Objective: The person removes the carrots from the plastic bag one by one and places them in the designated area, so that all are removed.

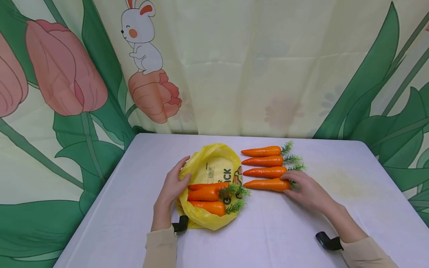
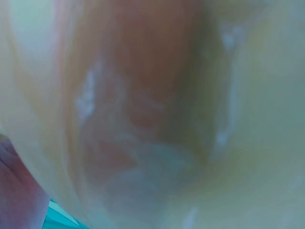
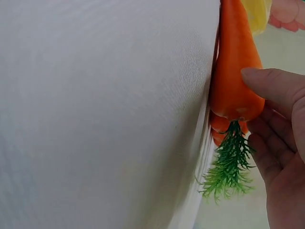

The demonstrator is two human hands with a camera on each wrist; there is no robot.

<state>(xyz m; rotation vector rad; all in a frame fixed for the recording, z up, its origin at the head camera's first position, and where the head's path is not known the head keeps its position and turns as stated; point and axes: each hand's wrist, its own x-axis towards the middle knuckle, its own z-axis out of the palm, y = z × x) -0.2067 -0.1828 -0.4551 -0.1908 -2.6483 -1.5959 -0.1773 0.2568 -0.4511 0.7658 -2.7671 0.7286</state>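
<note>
A yellow plastic bag (image 1: 214,221) lies on the table with its mouth wide and black print inside. My left hand (image 1: 172,186) holds its left rim, thumb inside and fingers outside. Three orange carrots with green tops, among them the lowest carrot (image 1: 209,207), rest in the bag. Right of it, several more carrots lie in a row, tips toward the bag. The right hand (image 1: 306,188) pinches the thick end of the nearest carrot (image 1: 266,184), and the right wrist view shows the thumb (image 3: 271,81) on its side. Blurred yellow plastic (image 2: 257,143) fills the left wrist view.
Farther back in the row lie the other carrots (image 1: 261,151), close together. A white cloth (image 1: 268,238) covers the table. Behind its far edge hangs a curtain (image 1: 214,74) printed with tulips and a rabbit. Each wrist wears a black camera mount (image 1: 326,241).
</note>
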